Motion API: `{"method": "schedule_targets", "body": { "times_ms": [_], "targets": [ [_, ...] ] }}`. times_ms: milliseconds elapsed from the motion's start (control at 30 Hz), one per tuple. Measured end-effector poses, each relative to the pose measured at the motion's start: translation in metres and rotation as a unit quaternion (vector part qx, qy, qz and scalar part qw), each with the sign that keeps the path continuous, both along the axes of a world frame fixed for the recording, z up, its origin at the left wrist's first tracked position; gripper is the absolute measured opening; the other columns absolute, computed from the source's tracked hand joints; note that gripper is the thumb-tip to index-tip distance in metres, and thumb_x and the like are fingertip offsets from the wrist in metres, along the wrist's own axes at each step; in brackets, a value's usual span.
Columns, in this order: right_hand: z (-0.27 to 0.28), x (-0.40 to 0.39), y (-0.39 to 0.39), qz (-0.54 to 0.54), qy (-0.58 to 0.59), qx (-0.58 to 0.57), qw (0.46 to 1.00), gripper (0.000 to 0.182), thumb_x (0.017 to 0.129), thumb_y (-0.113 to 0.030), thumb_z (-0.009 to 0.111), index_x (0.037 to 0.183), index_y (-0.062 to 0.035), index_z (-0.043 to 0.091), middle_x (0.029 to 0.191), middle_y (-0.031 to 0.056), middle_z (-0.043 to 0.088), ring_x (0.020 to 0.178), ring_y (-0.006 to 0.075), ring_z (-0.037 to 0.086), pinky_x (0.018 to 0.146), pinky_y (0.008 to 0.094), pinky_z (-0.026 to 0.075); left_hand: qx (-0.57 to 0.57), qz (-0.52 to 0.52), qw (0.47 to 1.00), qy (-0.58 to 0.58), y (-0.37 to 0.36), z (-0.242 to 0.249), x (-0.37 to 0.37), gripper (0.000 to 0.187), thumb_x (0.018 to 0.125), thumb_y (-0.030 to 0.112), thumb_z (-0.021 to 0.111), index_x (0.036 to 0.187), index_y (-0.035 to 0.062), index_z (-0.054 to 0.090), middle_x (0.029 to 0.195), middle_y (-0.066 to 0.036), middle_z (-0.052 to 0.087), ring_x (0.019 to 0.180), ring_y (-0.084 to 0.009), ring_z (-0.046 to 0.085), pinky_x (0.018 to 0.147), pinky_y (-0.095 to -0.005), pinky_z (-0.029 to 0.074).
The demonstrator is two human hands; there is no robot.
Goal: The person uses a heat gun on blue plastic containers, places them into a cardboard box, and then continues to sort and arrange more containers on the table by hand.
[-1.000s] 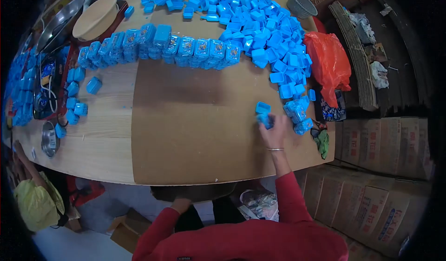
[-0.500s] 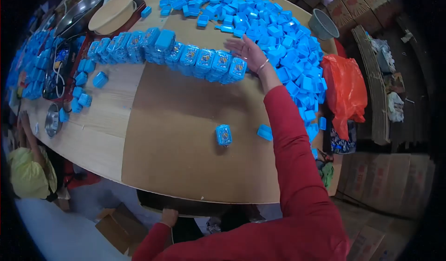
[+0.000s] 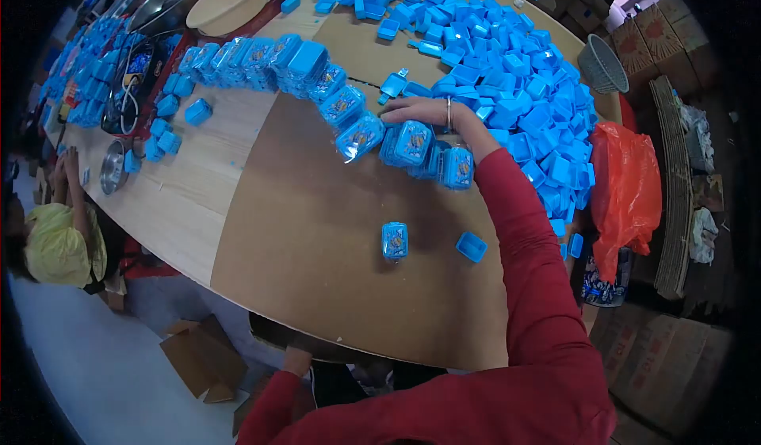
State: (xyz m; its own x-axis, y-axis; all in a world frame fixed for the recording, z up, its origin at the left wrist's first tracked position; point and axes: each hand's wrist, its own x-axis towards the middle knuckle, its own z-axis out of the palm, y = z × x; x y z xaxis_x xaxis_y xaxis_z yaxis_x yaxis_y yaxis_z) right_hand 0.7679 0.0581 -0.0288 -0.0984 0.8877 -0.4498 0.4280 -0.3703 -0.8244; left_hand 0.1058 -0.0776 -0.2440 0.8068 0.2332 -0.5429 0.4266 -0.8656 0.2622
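Observation:
My right hand (image 3: 420, 113) reaches over the near end of a row of stacked blue boxes (image 3: 343, 106), its fingers extended and touching the backs of the end stacks. Those end stacks (image 3: 413, 143) lean and are spread unevenly toward me. One blue packed box (image 3: 395, 240) stands alone on the brown board (image 3: 317, 231), with an open blue tray (image 3: 472, 247) to its right. My left hand (image 3: 297, 361) is down at the table's front edge beside an open drawer or box; its fingers are hidden.
A large heap of blue trays (image 3: 507, 88) covers the back right. Beside it are a red plastic bag (image 3: 626, 191) and a grey basket (image 3: 602, 66). Left are a cream basin (image 3: 228, 3), a metal bowl (image 3: 113, 168) and a person in a yellow top (image 3: 63, 243).
My right hand has moved against the end of the row. The end stacks, straight before, are now shifted toward me and tilted out of line. The camera view has also shifted.

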Motion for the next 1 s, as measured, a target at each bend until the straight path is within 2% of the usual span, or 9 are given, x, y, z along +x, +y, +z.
{"method": "schedule_targets", "body": {
  "times_ms": [67,267,333,433,467,600,700,800,1000],
  "targets": [
    [-0.010,-0.009,-0.011,-0.024,-0.053,0.021,0.998,0.070,0.087,-0.054,0.053,0.134,-0.0033,0.048,0.140,0.0159,0.042,0.130,0.0273,0.039,0.108,0.0352,0.030,0.043,-0.054,0.998,-0.008,-0.002,-0.014,-0.021,0.010,0.069,0.019,0.062,0.065,0.0134,0.069,0.070,-0.013,0.065,0.071,-0.0324,0.064,0.070,-0.0457,0.048],
    [-0.024,-0.024,-0.042,-0.121,0.010,0.059,0.991,0.062,0.089,-0.050,0.054,0.127,-0.0022,0.055,0.124,0.0151,0.057,0.115,0.0249,0.053,0.100,0.0328,0.039,-0.023,-0.088,0.972,0.216,0.005,0.010,-0.002,0.016,0.076,0.015,0.057,0.075,0.0130,0.073,0.088,-0.010,0.070,0.086,-0.0284,0.067,0.074,-0.0419,0.051],
    [-0.049,-0.017,-0.054,-0.131,-0.019,0.127,0.983,0.048,0.091,-0.042,0.057,0.122,-0.0053,0.060,0.113,0.0071,0.063,0.104,0.0156,0.056,0.090,0.0299,0.043,-0.016,-0.076,0.980,0.183,0.007,0.001,-0.011,0.016,0.076,0.015,0.057,0.074,0.0129,0.073,0.083,-0.011,0.070,0.081,-0.0290,0.067,0.072,-0.0423,0.051],
    [-0.054,-0.022,-0.081,-0.211,-0.110,0.171,0.956,0.042,0.091,-0.038,0.059,0.114,-0.0036,0.063,0.107,0.0079,0.064,0.099,0.0155,0.058,0.086,0.0306,0.045,-0.034,-0.075,0.984,0.157,0.012,0.010,-0.007,0.016,0.076,0.016,0.057,0.073,0.0125,0.073,0.076,-0.012,0.069,0.076,-0.0296,0.068,0.070,-0.0427,0.051],
    [-0.060,-0.017,-0.086,-0.261,-0.107,0.173,0.944,0.039,0.087,-0.038,0.063,0.106,-0.0041,0.066,0.111,0.0119,0.064,0.103,0.0227,0.058,0.088,0.0342,0.046,-0.044,-0.076,0.984,0.152,0.014,0.014,-0.004,0.017,0.076,0.017,0.057,0.073,0.0123,0.073,0.075,-0.012,0.069,0.075,-0.0298,0.068,0.069,-0.0428,0.051],
    [-0.047,-0.021,-0.102,-0.284,-0.485,0.274,0.781,0.025,0.085,-0.028,0.064,0.098,-0.0068,0.068,0.110,0.0098,0.064,0.096,0.0212,0.060,0.085,0.0307,0.047,-0.025,-0.062,0.997,0.029,0.004,-0.015,-0.027,0.013,0.068,0.019,0.063,0.059,0.0107,0.068,0.060,-0.013,0.064,0.059,-0.0286,0.064,0.055,-0.0412,0.050],
    [-0.028,-0.045,-0.085,-0.267,-0.192,0.346,0.879,0.025,0.086,-0.026,0.064,0.099,-0.0059,0.068,0.112,0.0101,0.063,0.101,0.0219,0.059,0.088,0.0318,0.046,-0.035,-0.061,0.997,0.039,0.001,-0.015,-0.022,0.012,0.066,0.018,0.064,0.058,0.0095,0.067,0.059,-0.013,0.063,0.059,-0.0282,0.065,0.056,-0.0417,0.051],
    [-0.046,-0.050,-0.059,-0.239,0.025,0.266,0.933,0.039,0.093,-0.032,0.056,0.120,-0.0043,0.061,0.120,0.0102,0.060,0.112,0.0195,0.055,0.097,0.0310,0.041,-0.015,-0.075,0.996,0.051,0.000,-0.014,-0.019,0.012,0.065,0.017,0.067,0.059,0.0078,0.066,0.058,-0.013,0.061,0.060,-0.0280,0.065,0.056,-0.0420,0.051],
    [-0.047,-0.086,-0.036,-0.113,0.208,0.122,0.964,0.048,0.094,-0.040,0.051,0.128,-0.0066,0.055,0.126,0.0083,0.057,0.121,0.0182,0.048,0.102,0.0305,0.037,-0.030,-0.005,0.999,0.025,-0.001,-0.013,-0.016,0.017,0.067,0.019,0.069,0.076,0.0056,0.067,0.081,-0.018,0.064,0.077,-0.0326,0.062,0.065,-0.0428,0.049]
  ]
}}
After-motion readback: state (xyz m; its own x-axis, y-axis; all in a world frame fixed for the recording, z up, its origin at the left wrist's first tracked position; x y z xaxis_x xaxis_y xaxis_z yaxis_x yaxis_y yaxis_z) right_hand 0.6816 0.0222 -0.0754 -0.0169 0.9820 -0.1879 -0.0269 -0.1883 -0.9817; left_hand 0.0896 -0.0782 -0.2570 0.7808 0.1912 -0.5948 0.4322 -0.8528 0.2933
